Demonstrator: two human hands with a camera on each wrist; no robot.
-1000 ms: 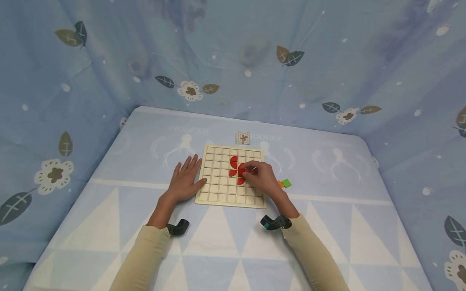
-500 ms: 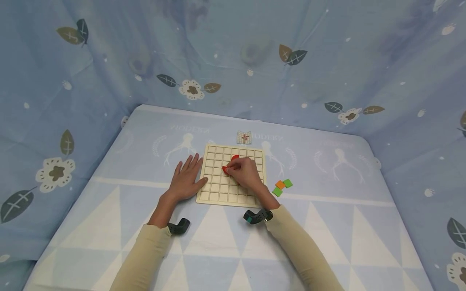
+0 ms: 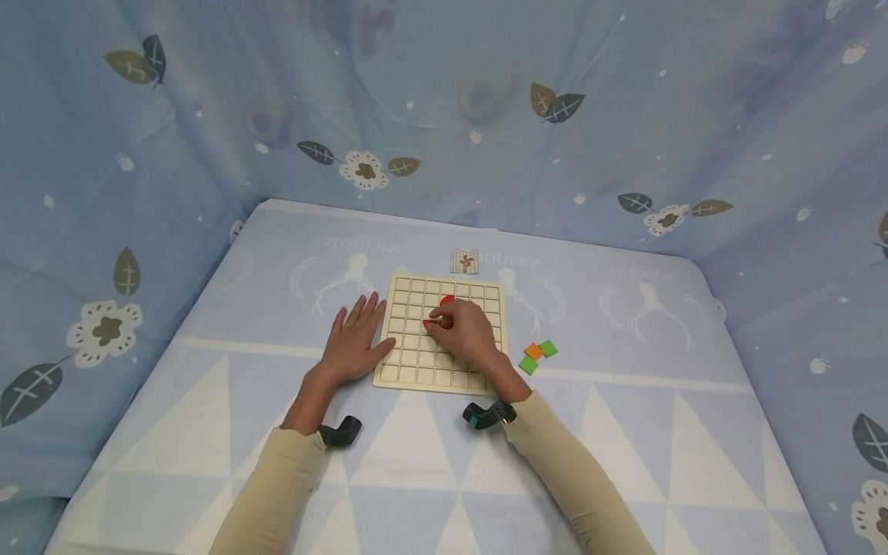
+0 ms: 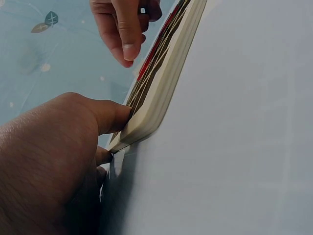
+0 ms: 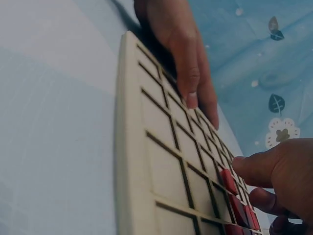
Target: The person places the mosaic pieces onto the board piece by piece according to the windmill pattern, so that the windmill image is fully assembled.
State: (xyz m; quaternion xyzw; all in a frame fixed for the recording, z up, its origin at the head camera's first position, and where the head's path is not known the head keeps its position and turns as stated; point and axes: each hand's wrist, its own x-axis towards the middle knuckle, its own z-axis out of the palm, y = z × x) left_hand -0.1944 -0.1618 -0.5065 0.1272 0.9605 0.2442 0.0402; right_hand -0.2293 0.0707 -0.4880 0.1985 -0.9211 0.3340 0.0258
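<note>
My left hand (image 3: 351,343) lies flat with fingers spread, its thumb resting on the left edge of a wooden grid board (image 3: 409,376). Over the middle of that board, my right hand (image 3: 466,333) has thumb and index finger curled at either side of a small red puzzle piece (image 3: 426,325). Behind the fingers a curved red piece (image 3: 447,299) shows, set in the grid. The right wrist view has several red pieces (image 5: 238,211) in neighbouring cells below the right hand; the hand hides most of them from the head view.
Right of the board lie a green tile (image 3: 548,348), an orange tile (image 3: 533,351) and another green tile (image 3: 529,364). A small pattern card (image 3: 465,261) with a red pinwheel figure sits behind the board. Patterned cloth (image 3: 444,116) hangs around the table.
My right hand has moved left across the board, bringing a red piece to a cell left of the others, and now stays there. The tiles at right came into full view. The left hand is still.
</note>
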